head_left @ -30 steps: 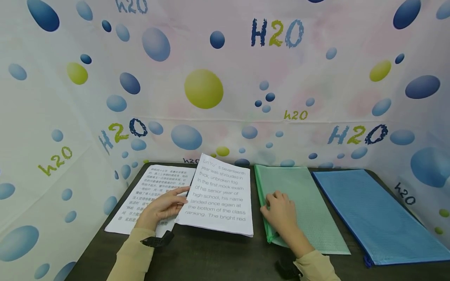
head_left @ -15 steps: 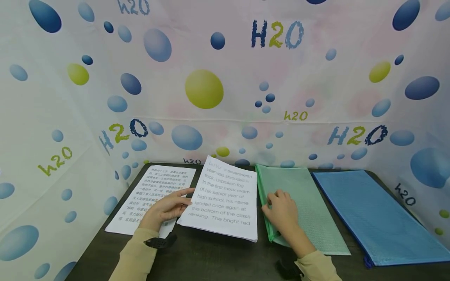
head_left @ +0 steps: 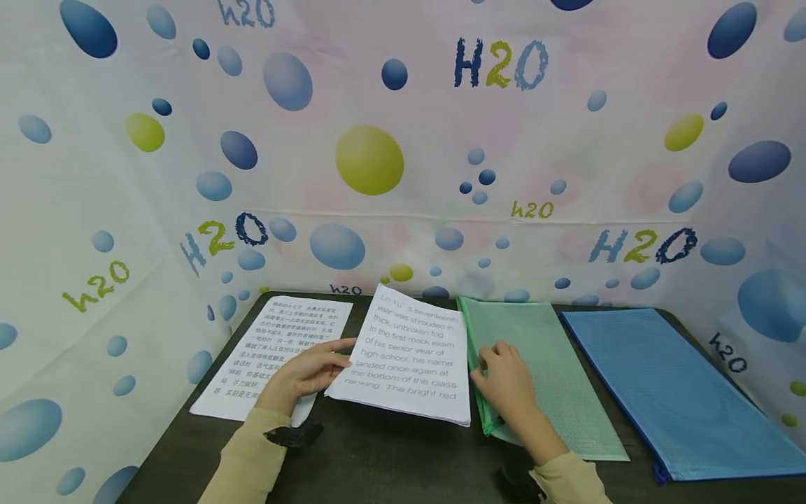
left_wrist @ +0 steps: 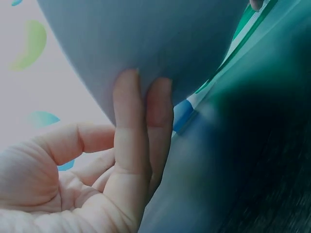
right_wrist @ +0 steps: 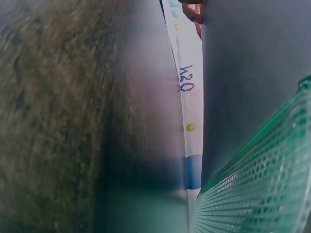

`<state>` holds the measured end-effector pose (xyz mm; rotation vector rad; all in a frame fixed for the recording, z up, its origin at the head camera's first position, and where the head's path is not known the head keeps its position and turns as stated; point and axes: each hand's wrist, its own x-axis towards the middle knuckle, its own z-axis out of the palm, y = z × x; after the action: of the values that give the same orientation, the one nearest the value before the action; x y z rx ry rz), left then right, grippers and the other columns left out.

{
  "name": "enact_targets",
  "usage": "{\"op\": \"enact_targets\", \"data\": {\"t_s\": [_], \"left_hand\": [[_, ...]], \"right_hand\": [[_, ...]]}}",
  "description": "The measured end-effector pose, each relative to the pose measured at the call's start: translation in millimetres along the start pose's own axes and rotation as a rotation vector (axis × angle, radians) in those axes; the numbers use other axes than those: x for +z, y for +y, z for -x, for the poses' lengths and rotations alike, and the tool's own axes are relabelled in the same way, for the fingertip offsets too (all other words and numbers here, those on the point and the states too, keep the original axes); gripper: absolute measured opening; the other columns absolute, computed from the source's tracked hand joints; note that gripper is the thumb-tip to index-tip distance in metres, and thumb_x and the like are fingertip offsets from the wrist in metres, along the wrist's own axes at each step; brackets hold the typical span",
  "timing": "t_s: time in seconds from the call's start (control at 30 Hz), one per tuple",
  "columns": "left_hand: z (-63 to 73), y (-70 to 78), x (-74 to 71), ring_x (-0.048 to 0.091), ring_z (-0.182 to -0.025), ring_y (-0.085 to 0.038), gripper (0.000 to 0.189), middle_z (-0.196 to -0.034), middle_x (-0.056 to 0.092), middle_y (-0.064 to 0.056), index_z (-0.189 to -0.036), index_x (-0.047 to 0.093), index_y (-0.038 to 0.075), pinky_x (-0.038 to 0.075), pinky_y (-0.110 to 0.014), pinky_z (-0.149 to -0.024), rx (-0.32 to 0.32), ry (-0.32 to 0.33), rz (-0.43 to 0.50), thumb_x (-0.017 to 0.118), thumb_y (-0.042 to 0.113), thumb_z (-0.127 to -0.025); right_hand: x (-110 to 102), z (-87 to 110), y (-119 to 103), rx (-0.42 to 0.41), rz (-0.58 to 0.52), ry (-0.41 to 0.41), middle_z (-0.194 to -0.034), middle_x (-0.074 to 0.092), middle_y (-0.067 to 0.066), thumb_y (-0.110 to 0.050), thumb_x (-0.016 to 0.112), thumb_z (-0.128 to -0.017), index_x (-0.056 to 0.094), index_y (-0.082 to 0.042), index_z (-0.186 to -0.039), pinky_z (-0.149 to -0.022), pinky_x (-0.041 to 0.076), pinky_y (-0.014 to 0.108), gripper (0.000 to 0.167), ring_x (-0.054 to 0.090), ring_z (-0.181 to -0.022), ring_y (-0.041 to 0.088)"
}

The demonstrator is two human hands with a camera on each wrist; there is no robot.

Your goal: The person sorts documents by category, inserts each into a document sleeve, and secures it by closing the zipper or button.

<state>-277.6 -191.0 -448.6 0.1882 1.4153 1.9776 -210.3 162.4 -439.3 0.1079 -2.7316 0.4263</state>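
My left hand [head_left: 307,376] holds a small stack of white sheets [head_left: 406,357] printed in English by its left edge, tilted up above the table. In the left wrist view, two fingers [left_wrist: 129,121] lie against the underside of the sheets while the thumb reaches their edge. The stack's right edge overlaps the left side of a green mesh zipper pouch [head_left: 567,399]. With curled fingers, my right hand [head_left: 506,381] grips that pouch near its left, zippered side. In the right wrist view, the green mesh [right_wrist: 262,179] rises at an angle beside the paper's grey underside [right_wrist: 243,82].
Pages with Chinese print [head_left: 264,357] lie at the left of the dark table [head_left: 378,462], partly behind my left arm. A blue mesh zipper pouch [head_left: 680,392] lies at the right. A patterned cloth backdrop [head_left: 478,126] stands behind the table. Dark straps circle both wrists.
My left hand has carried the English sheets a little to the right, so they now overlap the green pouch's left edge. My right hand has stayed at the pouch.
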Motion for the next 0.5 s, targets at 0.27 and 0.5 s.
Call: {"op": "enact_targets", "data": {"t_s": [0.27, 0.5], "left_hand": [[-3.2, -0.2, 9.7, 0.069, -0.102, -0.023, 0.071, -0.117, 0.066, -0.012, -0.156, 0.006, 0.001, 0.059, -0.033, -0.081, 0.001, -0.024, 0.026, 0.043, -0.010, -0.096], [-4.6, -2.0, 11.6, 0.070, -0.099, -0.022, 0.071, -0.113, 0.067, -0.010, -0.155, 0.009, 0.000, 0.059, -0.033, -0.079, -0.007, 0.007, 0.015, 0.044, -0.011, -0.094]], "right_hand": [[-2, -0.1, 2, -0.023, -0.026, -0.009, -0.081, 0.052, 0.008, -0.010, 0.069, -0.080, 0.057, -0.010, -0.072, -0.060, 0.038, 0.036, 0.015, 0.044, -0.071, 0.023], [-3, 0.0, 3, -0.041, -0.030, -0.010, -0.081, 0.053, 0.007, -0.010, 0.070, -0.080, 0.059, -0.010, -0.074, -0.060, 0.041, 0.037, 0.012, 0.046, -0.072, 0.023]]}}
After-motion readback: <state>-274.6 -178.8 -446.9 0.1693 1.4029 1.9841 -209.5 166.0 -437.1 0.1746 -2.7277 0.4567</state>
